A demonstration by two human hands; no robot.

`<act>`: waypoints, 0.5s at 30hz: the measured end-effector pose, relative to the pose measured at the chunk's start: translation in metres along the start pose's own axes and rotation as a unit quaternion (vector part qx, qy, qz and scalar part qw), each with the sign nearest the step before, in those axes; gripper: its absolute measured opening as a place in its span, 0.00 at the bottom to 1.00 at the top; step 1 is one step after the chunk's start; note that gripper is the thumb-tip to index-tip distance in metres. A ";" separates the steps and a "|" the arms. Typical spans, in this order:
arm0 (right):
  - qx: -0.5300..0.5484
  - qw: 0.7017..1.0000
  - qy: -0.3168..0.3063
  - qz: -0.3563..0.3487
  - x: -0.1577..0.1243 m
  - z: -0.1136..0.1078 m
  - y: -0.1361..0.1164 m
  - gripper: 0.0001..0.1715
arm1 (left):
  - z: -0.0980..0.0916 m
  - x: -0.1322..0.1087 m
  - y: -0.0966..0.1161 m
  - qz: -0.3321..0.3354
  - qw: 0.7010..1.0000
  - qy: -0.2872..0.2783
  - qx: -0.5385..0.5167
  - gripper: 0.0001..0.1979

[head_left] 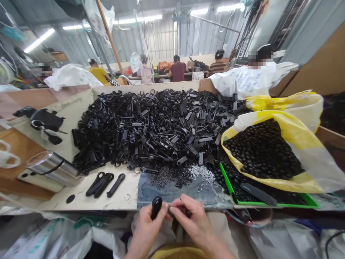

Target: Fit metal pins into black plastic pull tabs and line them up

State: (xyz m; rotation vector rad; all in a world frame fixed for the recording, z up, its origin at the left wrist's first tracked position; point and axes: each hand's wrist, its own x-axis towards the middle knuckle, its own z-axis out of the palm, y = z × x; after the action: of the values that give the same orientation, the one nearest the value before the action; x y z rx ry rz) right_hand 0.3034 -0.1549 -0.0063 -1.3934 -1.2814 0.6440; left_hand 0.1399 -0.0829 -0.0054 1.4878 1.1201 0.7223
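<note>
Left hand (147, 221) closed around a black plastic handle (156, 208), rounded end sticking up past the thumb, held at the front edge of the tabletop (126, 202). Right hand (192, 216) just beside it, thumb and forefinger pressed together near the left fingertips; anything pinched there is too small to tell. Straight ahead of the hands: blue cloth (178, 195) with small dark hardware pieces (161, 176) and, to their right, silver pins (202, 174). Beyond that, big heap of black plastic parts (151, 122). Left of the hands: a single black handle (115, 185) near an overlapping group of black handles (98, 184), steel tumbler (54, 167) farther left. Right of the hands: green tray (228, 182), grey-handled tool (258, 194) in it, yellow-and-white bag (293, 142) of shiny black pieces (264, 151) behind.
</note>
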 end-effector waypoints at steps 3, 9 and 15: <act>-0.012 0.999 -0.035 -0.014 -0.011 0.002 0.001 0.13 | 0.005 -0.015 -0.006 -0.044 0.997 -0.021 -0.061 0.29; -0.050 0.994 -0.085 -0.049 -0.009 0.007 -0.004 0.14 | -0.003 -0.022 -0.009 -0.075 0.988 -0.034 -0.130 0.28; -0.106 0.990 -0.085 -0.035 0.003 -0.006 -0.004 0.14 | -0.009 -0.022 -0.014 -0.086 0.983 -0.038 -0.158 0.26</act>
State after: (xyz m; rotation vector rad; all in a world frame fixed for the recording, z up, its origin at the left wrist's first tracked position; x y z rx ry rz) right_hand 0.3080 -0.1550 -0.0001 -1.4825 -1.5641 0.6029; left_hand 0.1200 -0.1005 -0.0141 1.1270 1.0088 0.6822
